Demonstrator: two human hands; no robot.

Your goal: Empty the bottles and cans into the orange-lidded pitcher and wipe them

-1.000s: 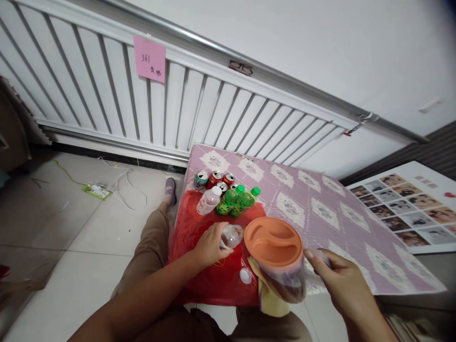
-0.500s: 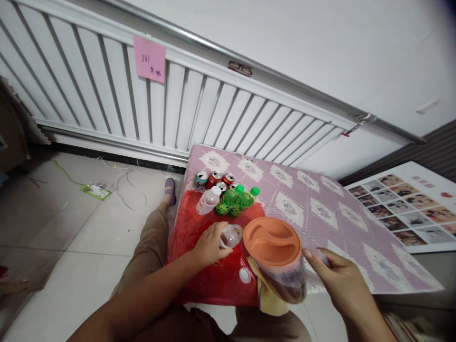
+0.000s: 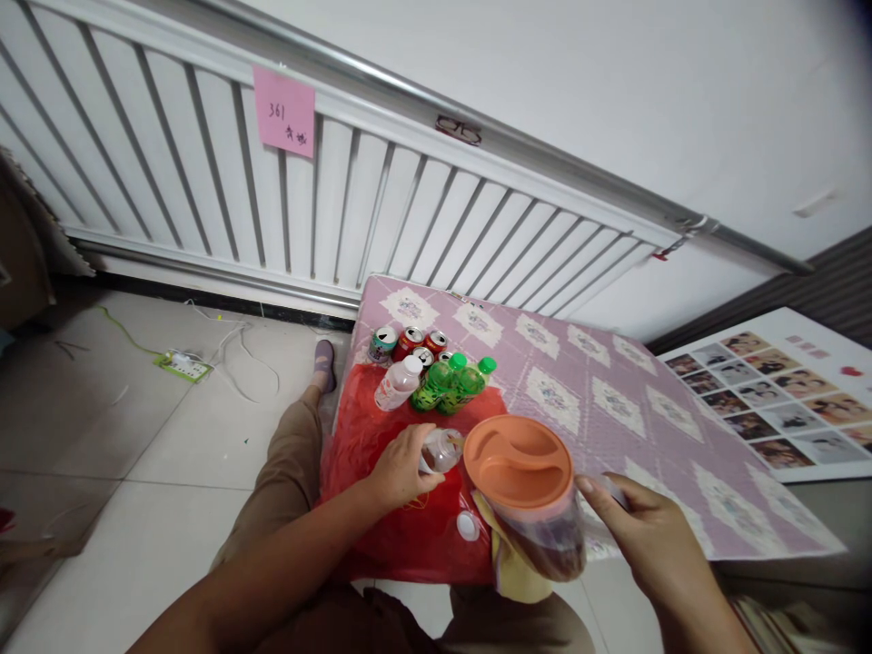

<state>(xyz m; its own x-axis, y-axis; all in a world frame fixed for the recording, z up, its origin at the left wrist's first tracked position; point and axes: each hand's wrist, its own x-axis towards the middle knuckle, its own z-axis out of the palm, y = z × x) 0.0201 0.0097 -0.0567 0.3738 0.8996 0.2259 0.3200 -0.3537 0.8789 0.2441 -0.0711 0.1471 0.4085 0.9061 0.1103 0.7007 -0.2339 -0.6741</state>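
Observation:
My left hand (image 3: 403, 468) is closed around a clear plastic bottle (image 3: 442, 451), uncapped and tilted with its mouth to the right. A pitcher (image 3: 545, 536) with an orange lid (image 3: 521, 463) and brown liquid inside is tipped toward that mouth. My right hand (image 3: 647, 518) grips the pitcher by its handle. Brownish liquid shows at the bottle's mouth, beside the lid's edge. A white cap (image 3: 468, 526) lies on the red plastic sheet (image 3: 368, 536) below the bottle. Partly behind the pitcher, a yellow cloth (image 3: 521, 568) hangs over the table edge.
Beyond my left hand stand a white-capped bottle (image 3: 399, 383), two green-capped bottles (image 3: 450, 386) and several drink cans (image 3: 409, 341). A patterned purple cover (image 3: 551, 400) spreads right. A radiator (image 3: 333, 200) lines the wall; a power strip (image 3: 183, 366) lies on the floor.
Almost nothing differs. The pitcher has shifted very slightly left, and the liquid inside it looks a little different. Both hands keep their grip.

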